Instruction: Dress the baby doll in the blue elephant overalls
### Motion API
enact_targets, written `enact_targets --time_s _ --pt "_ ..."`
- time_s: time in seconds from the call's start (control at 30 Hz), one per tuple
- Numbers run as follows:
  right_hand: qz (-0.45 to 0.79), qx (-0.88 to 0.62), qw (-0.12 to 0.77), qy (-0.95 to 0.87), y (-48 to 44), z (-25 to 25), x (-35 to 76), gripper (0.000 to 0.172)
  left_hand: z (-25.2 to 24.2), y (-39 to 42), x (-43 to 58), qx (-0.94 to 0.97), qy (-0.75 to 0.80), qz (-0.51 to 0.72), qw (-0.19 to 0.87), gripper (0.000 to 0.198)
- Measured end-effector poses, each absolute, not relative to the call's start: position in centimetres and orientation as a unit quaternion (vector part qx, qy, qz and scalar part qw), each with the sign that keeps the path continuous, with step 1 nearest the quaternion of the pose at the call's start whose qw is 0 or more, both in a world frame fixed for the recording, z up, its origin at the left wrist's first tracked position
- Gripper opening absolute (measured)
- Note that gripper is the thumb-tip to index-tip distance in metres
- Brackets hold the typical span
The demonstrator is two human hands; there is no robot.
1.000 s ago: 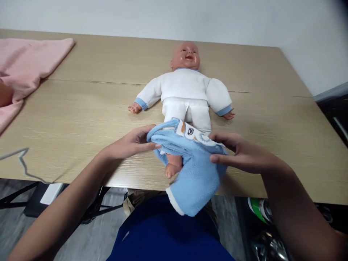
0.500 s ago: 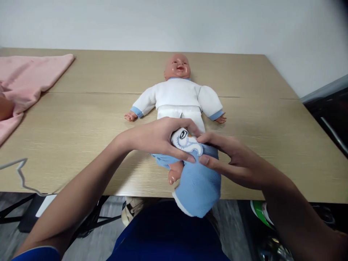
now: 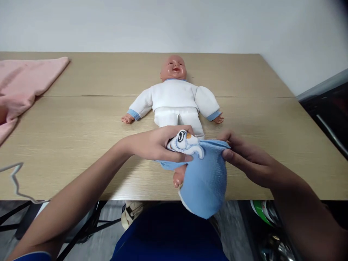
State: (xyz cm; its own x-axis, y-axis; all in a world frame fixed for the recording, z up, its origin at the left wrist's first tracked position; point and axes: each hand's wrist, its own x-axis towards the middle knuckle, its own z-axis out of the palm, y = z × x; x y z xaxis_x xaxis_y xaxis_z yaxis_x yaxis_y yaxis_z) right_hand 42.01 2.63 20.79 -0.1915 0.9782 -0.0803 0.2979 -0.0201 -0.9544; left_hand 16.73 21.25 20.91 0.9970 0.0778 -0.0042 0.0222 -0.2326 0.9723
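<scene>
A soft light-blue piece of baby wear, hat-like in shape [image 3: 208, 185], has a white animal face with a black-ringed eye sewn on it. My left hand [image 3: 160, 145] grips its left side around the face patch, thumb in front. At its upper right edge my right hand [image 3: 237, 154] pinches the fabric between thumb and fingers. Behind it a baby doll [image 3: 175, 94] lies on its back, head away from me, in a white top and white trousers with blue cuffs. One bare foot shows below my left hand; the other foot is hidden.
The doll lies on a wooden table [image 3: 89, 119]. A pink cloth [image 3: 27, 79] covers the left end, with something skin-coloured on it. A white cable [image 3: 17, 181] hangs at the front left edge. A black object [image 3: 328, 112] stands beyond the right edge.
My right hand has moved to the right along the fabric's upper edge, stretching it outward. My left hand keeps its grip. The view has shifted slightly.
</scene>
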Motion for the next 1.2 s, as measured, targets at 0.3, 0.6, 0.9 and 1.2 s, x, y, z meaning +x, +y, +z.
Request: enact_targets --time_s 0.3,0.6,0.9,1.2 --pt "0.465 -0.556 0.27 -0.634 4.6 21.3 43.2 0.026 20.5 20.7 19.1 0.748 -0.007 -0.116 0.654 0.043" --pt "0.492 -0.495 0.283 -0.658 3.4 21.9 43.4 0.034 19.9 21.0 19.9 0.741 -0.003 -0.013 0.671 0.016" --pt "0.665 -0.467 0.25 -0.526 4.9 19.6 43.4 0.043 18.2 22.1 19.8 0.668 -0.015 -0.153 0.728 0.036" --pt "0.606 -0.486 0.33 -0.536 4.4 19.1 43.0 0.034 18.4 21.9 19.9 0.556 -0.03 -0.253 0.791 0.025"
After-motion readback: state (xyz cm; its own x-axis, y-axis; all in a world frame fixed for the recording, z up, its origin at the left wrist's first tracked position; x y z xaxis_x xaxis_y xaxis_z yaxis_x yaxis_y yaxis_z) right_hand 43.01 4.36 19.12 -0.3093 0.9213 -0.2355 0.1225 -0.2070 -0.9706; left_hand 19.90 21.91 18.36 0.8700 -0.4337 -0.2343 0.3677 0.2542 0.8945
